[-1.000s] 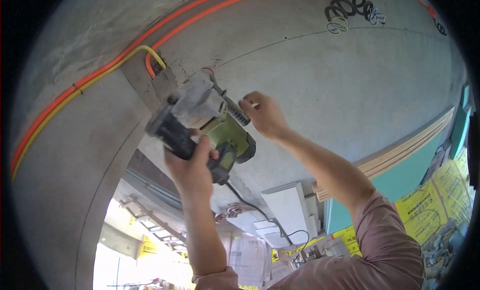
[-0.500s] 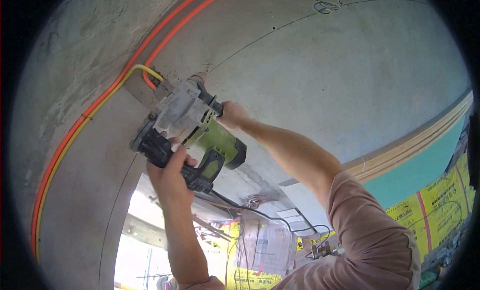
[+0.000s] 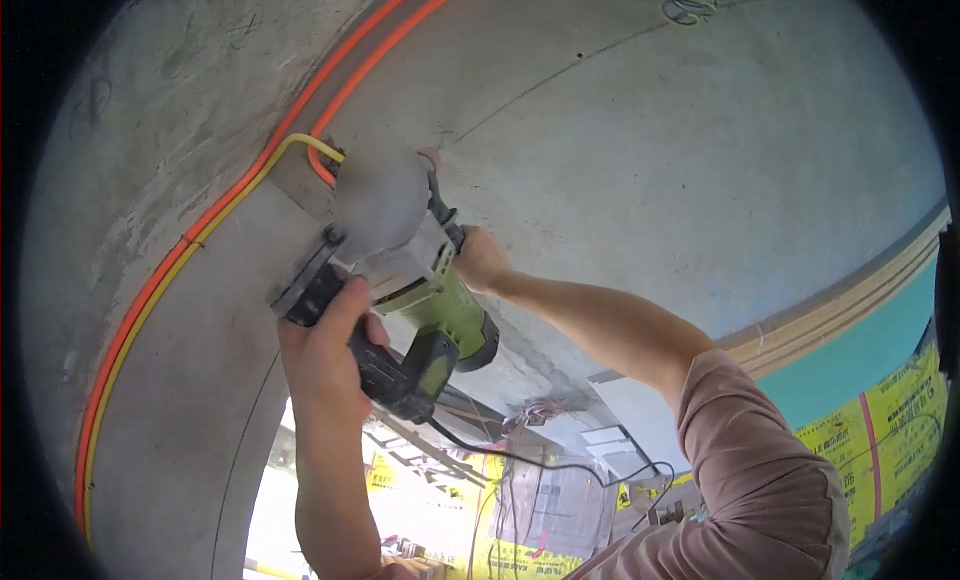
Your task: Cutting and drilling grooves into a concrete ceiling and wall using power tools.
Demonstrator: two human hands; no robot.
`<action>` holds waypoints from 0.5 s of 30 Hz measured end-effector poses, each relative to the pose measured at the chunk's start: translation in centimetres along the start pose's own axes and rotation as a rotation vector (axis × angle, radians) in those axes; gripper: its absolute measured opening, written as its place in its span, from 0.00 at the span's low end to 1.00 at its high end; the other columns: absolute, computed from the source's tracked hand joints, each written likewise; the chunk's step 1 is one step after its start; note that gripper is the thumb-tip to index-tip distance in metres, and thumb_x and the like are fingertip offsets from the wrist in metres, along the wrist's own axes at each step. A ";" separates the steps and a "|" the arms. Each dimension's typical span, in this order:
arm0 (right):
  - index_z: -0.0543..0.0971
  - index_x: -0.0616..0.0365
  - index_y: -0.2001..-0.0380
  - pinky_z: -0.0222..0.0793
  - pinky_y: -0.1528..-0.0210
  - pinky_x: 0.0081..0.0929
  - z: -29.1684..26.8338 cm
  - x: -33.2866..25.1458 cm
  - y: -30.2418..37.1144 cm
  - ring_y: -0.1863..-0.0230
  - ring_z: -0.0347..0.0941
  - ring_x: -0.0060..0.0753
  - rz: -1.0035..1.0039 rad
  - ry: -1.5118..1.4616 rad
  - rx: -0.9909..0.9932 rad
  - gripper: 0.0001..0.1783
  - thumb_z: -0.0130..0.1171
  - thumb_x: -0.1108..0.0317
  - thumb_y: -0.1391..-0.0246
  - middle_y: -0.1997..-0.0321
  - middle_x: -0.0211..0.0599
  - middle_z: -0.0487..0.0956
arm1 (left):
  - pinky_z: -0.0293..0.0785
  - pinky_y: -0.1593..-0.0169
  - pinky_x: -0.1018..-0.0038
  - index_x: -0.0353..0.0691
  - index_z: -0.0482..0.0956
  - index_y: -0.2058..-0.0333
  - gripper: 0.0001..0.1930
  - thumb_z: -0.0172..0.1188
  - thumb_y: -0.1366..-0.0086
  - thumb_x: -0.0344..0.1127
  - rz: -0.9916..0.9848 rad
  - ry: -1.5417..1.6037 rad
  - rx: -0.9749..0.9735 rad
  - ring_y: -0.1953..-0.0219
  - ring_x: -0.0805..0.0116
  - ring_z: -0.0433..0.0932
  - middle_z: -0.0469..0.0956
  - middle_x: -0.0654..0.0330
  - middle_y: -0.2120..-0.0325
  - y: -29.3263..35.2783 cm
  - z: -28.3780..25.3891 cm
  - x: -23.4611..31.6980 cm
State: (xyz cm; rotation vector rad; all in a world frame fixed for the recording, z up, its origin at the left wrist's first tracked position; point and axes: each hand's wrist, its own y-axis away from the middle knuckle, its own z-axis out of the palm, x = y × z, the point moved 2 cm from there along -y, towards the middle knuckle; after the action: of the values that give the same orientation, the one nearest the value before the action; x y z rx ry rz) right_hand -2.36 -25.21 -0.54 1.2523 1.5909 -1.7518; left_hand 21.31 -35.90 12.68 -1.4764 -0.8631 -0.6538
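Observation:
Overhead, a green and black rotary hammer [image 3: 446,315] is raised against the grey concrete surface, close to the wall's upper corner. My left hand [image 3: 328,330] is closed around its black main handle, thumb lying over the grip. With fingers wrapped round, my right hand [image 3: 484,260] holds the black side handle near the tool's front. A blurred grey patch covers the front of the hammer, so its bit and the spot it meets are hidden. From the base of the handle a black power cord [image 3: 520,462] hangs down to the right.
Two orange conduits [image 3: 330,75] and a yellow conduit [image 3: 200,230] run along the corner beside the tool. Coiled wires [image 3: 690,2] dangle at the top. Stacked boards [image 3: 830,330] and a teal panel [image 3: 850,365] stand right. Yellow printed sheeting [image 3: 890,450] covers lower walls; a bright opening lies below.
The view has shifted slightly, and hammer and hands sit a little lower and to the right. A grey blur now hides the tool's front. Both hands keep their grip.

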 end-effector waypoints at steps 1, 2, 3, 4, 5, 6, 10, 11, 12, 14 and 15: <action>0.81 0.61 0.66 0.73 0.56 0.50 0.4 0.2 0.0 0.59 0.78 0.59 -0.028 -0.089 0.047 0.15 0.61 0.62 0.55 0.65 0.60 0.80 | 0.70 0.76 0.75 0.40 0.74 0.66 0.09 0.65 0.42 0.31 0.062 -0.090 -0.094 0.81 0.73 0.72 0.74 0.62 0.76 0.0 0.7 0.5; 0.80 0.62 0.66 0.72 0.57 0.50 0.6 0.4 -0.2 0.59 0.78 0.60 -0.055 -0.177 0.092 0.15 0.61 0.63 0.55 0.67 0.61 0.80 | 0.70 0.76 0.75 0.40 0.74 0.66 0.09 0.65 0.42 0.31 0.067 -0.087 -0.080 0.81 0.73 0.72 0.74 0.62 0.76 -0.3 1.1 1.0; 0.80 0.62 0.66 0.72 0.57 0.50 0.6 0.0 -0.2 0.59 0.78 0.60 -0.062 -0.176 0.075 0.15 0.61 0.63 0.55 0.67 0.61 0.80 | 0.69 0.77 0.75 0.40 0.74 0.67 0.08 0.65 0.42 0.31 0.067 -0.132 -0.104 0.82 0.73 0.72 0.73 0.62 0.77 -0.9 1.5 1.5; 0.80 0.63 0.67 0.72 0.58 0.49 -0.1 -0.3 0.0 0.59 0.78 0.60 -0.076 -0.175 0.043 0.15 0.60 0.62 0.54 0.67 0.61 0.80 | 0.69 0.78 0.75 0.40 0.74 0.68 0.08 0.65 0.42 0.32 0.054 -0.171 -0.131 0.83 0.73 0.72 0.73 0.62 0.77 -1.4 1.9 1.7; 0.80 0.64 0.67 0.71 0.59 0.49 -0.5 -0.6 0.0 0.60 0.78 0.59 -0.089 -0.173 0.011 0.15 0.60 0.62 0.54 0.68 0.62 0.79 | 0.69 0.78 0.75 0.40 0.74 0.68 0.08 0.65 0.42 0.32 0.043 -0.163 -0.117 0.83 0.73 0.72 0.73 0.62 0.77 -2.1 1.8 2.2; 0.80 0.64 0.67 0.71 0.59 0.49 -0.5 -1.0 -0.3 0.60 0.78 0.59 -0.090 -0.171 0.001 0.15 0.60 0.62 0.54 0.68 0.62 0.79 | 0.68 0.79 0.75 0.39 0.75 0.67 0.09 0.65 0.42 0.33 0.039 -0.194 -0.121 0.83 0.73 0.72 0.73 0.62 0.78 -2.6 1.5 3.2; 0.79 0.66 0.67 0.71 0.59 0.48 0.2 -0.7 -1.2 0.59 0.78 0.59 -0.066 -0.160 0.005 0.18 0.61 0.60 0.54 0.67 0.64 0.79 | 0.67 0.79 0.76 0.38 0.76 0.66 0.09 0.65 0.41 0.35 0.067 -0.161 -0.152 0.83 0.73 0.72 0.75 0.62 0.77 -2.1 1.3 3.7; 0.79 0.66 0.66 0.71 0.59 0.48 0.5 -0.2 -1.4 0.59 0.79 0.59 -0.064 -0.131 0.034 0.19 0.61 0.59 0.54 0.66 0.64 0.79 | 0.67 0.79 0.76 0.38 0.76 0.66 0.09 0.65 0.41 0.35 0.070 -0.157 -0.153 0.83 0.73 0.72 0.75 0.62 0.77 -1.9 1.6 3.4; 0.79 0.66 0.66 0.71 0.59 0.48 0.6 -0.4 -0.9 0.59 0.79 0.59 -0.070 -0.135 0.032 0.19 0.61 0.59 0.54 0.66 0.64 0.79 | 0.67 0.79 0.76 0.38 0.77 0.65 0.09 0.65 0.41 0.35 0.071 -0.192 -0.120 0.83 0.74 0.72 0.76 0.62 0.76 -1.7 1.6 2.9; 0.80 0.66 0.66 0.71 0.58 0.48 0.5 -0.8 0.1 0.58 0.78 0.60 -0.118 -0.169 0.037 0.18 0.61 0.60 0.53 0.66 0.65 0.79 | 0.67 0.79 0.77 0.38 0.77 0.65 0.09 0.65 0.40 0.35 0.078 -0.232 -0.084 0.83 0.74 0.72 0.77 0.62 0.75 -1.7 1.5 2.1; 0.80 0.65 0.66 0.71 0.57 0.48 0.3 -0.6 -0.2 0.58 0.78 0.61 -0.157 -0.185 0.069 0.17 0.61 0.60 0.53 0.66 0.65 0.79 | 0.66 0.79 0.77 0.39 0.77 0.64 0.09 0.65 0.40 0.35 0.097 -0.195 -0.119 0.83 0.74 0.72 0.78 0.62 0.74 -1.5 1.7 1.6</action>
State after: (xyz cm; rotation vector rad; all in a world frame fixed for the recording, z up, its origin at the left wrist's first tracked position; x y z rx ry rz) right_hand -2.28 -25.58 0.03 0.9855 1.5690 -1.9723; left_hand 20.86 -34.06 14.69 -1.6995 -0.9079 -0.5017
